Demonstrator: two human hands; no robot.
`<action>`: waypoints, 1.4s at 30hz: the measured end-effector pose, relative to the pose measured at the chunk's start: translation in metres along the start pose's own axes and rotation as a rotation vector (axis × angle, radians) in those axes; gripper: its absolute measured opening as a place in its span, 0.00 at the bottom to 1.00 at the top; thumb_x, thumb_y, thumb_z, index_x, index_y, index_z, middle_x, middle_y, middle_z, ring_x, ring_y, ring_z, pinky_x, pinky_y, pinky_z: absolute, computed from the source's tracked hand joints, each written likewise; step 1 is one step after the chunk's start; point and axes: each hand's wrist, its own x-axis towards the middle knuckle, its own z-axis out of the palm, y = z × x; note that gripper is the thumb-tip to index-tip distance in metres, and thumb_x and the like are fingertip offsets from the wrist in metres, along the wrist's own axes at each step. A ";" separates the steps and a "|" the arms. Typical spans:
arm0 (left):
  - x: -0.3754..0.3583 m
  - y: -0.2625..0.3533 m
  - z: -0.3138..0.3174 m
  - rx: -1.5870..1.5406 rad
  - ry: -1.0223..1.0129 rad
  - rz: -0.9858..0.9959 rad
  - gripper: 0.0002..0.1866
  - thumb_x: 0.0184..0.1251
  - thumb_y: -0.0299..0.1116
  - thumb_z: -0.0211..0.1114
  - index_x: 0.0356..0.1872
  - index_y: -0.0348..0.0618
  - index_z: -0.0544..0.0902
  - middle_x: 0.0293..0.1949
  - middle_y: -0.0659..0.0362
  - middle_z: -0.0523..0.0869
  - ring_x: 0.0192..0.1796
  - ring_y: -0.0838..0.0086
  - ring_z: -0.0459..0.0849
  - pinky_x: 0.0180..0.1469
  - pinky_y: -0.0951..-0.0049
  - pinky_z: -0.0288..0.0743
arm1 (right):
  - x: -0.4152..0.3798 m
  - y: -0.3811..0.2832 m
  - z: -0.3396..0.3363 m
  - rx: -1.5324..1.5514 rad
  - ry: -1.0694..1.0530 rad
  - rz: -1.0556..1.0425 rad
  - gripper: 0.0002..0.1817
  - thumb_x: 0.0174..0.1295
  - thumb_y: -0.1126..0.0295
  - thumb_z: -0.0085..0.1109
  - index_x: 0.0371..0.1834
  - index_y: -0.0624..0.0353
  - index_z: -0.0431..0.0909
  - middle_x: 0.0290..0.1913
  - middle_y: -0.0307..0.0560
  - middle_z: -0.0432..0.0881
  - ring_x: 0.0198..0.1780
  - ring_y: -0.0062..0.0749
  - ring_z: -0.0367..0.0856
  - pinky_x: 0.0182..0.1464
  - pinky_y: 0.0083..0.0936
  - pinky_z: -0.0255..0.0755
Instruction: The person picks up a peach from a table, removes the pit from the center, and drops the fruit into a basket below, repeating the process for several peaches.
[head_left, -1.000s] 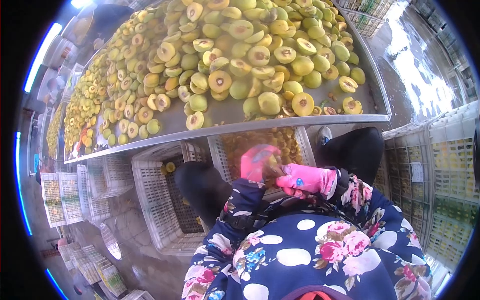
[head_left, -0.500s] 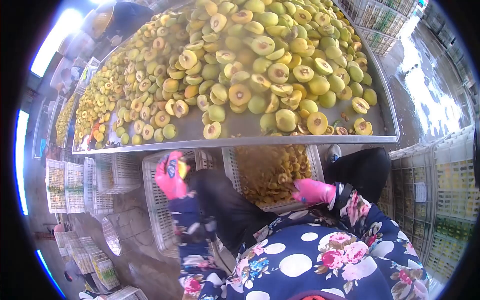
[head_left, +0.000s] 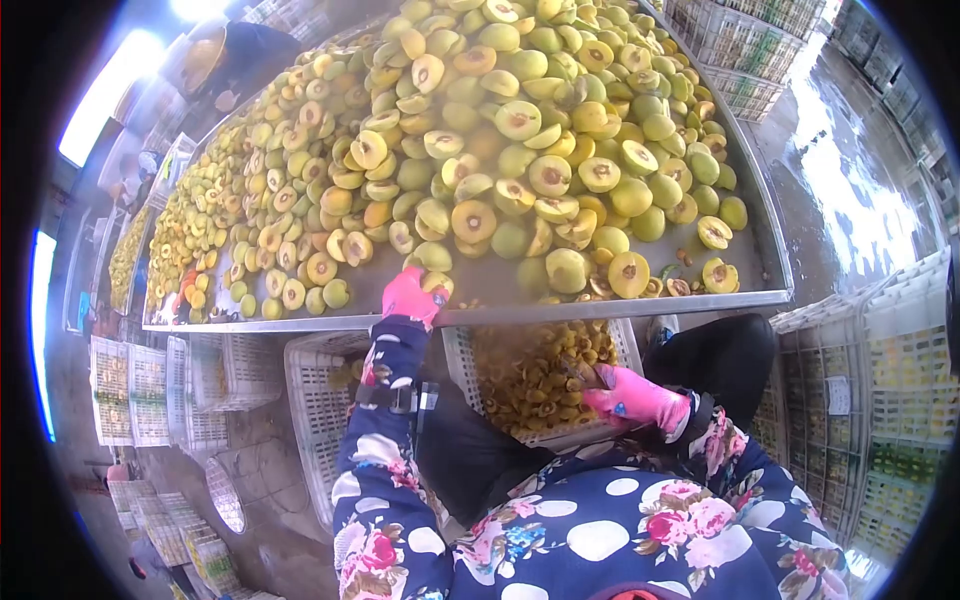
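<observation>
My left hand [head_left: 412, 297], in a pink glove, reaches over the metal table's front rim [head_left: 600, 308], its fingers closed round a halved fruit [head_left: 437, 284]. Many halved yellow-green fruits [head_left: 550, 175] are heaped on the table beyond it. My right hand [head_left: 640, 398], also gloved in pink, is over the right side of a white crate [head_left: 628, 345] below the table. Its fingers are pressed together; what they hold, if anything, is too small to name. Brown-yellow fruit pieces [head_left: 535, 375] fill that crate.
Another white crate [head_left: 310, 430] stands left of my legs. Stacked crates are at the far left [head_left: 130, 390] and right [head_left: 905, 370]. A wet floor [head_left: 850, 170] shows beyond the table's right edge. Another person [head_left: 255, 55] is at the upper left.
My left hand has moved from above the left crate, where it held a piece of fruit, up and right to the table's front edge. My right hand has shifted slightly down.
</observation>
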 end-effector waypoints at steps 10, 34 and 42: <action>-0.075 0.079 -0.010 -1.644 -0.412 -0.379 0.24 0.57 0.29 0.55 0.56 0.35 0.68 0.52 0.47 0.74 0.51 0.61 0.77 0.50 0.62 0.76 | -0.024 -0.066 0.012 0.067 -0.006 -0.233 0.22 0.61 0.58 0.54 0.53 0.60 0.65 0.24 0.37 0.73 0.20 0.16 0.70 0.22 0.15 0.66; -0.131 0.133 0.022 -1.876 -0.269 -0.447 0.23 0.71 0.43 0.45 0.52 0.30 0.71 0.45 0.47 0.79 0.45 0.64 0.79 0.49 0.67 0.75 | -0.018 -0.046 0.027 -0.713 0.350 -0.678 0.21 0.58 0.66 0.55 0.53 0.62 0.65 0.22 0.60 0.74 0.23 0.56 0.74 0.22 0.40 0.64; -0.128 0.122 0.031 -1.452 -0.250 -0.307 0.21 0.70 0.41 0.46 0.44 0.31 0.77 0.37 0.53 0.82 0.40 0.73 0.80 0.44 0.76 0.73 | 0.005 -0.020 0.019 -0.760 0.179 -0.577 0.17 0.58 0.70 0.53 0.51 0.59 0.67 0.22 0.48 0.73 0.19 0.35 0.72 0.21 0.30 0.63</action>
